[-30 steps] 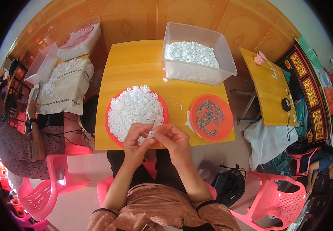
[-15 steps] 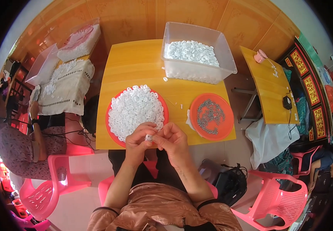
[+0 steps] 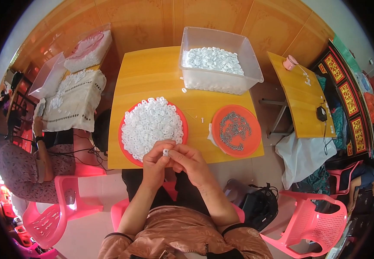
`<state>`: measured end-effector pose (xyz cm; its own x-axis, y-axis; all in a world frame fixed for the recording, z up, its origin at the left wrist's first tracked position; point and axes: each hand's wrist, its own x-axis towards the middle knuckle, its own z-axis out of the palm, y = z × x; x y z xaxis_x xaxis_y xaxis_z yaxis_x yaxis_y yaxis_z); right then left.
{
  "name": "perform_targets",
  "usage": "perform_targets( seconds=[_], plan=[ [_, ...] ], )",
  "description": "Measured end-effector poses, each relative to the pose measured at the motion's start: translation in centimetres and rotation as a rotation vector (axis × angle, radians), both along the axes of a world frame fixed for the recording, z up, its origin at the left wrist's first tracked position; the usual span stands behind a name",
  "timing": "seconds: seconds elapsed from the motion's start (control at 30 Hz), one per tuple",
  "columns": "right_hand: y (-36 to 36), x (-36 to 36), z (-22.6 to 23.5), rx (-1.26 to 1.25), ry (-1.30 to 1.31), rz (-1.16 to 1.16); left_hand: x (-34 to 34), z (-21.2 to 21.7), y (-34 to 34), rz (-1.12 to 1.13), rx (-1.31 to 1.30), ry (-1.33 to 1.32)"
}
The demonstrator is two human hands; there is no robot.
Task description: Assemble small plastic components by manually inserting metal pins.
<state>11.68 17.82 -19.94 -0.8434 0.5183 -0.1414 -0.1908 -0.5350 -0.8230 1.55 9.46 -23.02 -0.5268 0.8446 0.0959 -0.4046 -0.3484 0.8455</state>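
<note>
Just over the table's near edge, my left hand (image 3: pixel 153 165) pinches a small white plastic piece (image 3: pixel 166 152) with a hole in it. My right hand (image 3: pixel 190 163) meets it from the other side, thumb and fingers closed together against the piece; anything else in that pinch is hidden. Beyond my left hand stands a red round basin (image 3: pixel 184 125) heaped with similar white oval pieces (image 3: pixel 152 125). To the right of my hands sits an orange-red round tray (image 3: pixel 252 139) with many small grey metal screws or pins (image 3: pixel 234 129).
A clear plastic bin (image 3: pixel 221 84) of white pieces stands at the back right of the yellow table (image 3: pixel 148 64). Left, a person (image 3: pixel 40 164) works at a cloth-covered table (image 3: pixel 77 103). Pink chairs (image 3: pixel 308 224) stand on both sides; a black bag (image 3: pixel 260 200) lies at right.
My right hand has closed in toward the left, its fingers now curled nearer the white piece. My left hand still holds the piece.
</note>
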Motion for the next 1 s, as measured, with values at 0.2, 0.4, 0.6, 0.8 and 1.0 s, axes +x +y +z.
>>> perform_targets(
  seconds=[0.2, 0.4, 0.6, 0.8, 1.0],
  plan=[
    [-0.1, 0.2, 0.6, 0.108, 0.010, 0.007, -0.5, -0.6, -0.1, -0.010, 0.040, 0.043],
    [-0.6, -0.4, 0.5, 1.167, -0.143, -0.284, -0.2, -0.5, -0.1, 0.012, 0.042, -0.149],
    [-0.6, -0.7, -0.8, 1.369, -0.142, -0.346, 0.3, -0.6, -0.3, -0.004, 0.042, -0.171],
    [-0.5, -0.8, -1.7, 1.454, -0.161, -0.393, 1.3, -0.7, -0.3, 0.002, 0.007, -0.166],
    [-0.5, -0.8, -1.4, 1.503, -0.170, -0.424, 2.2, 0.5, -0.3, 0.050, -0.014, -0.147]
  ],
)
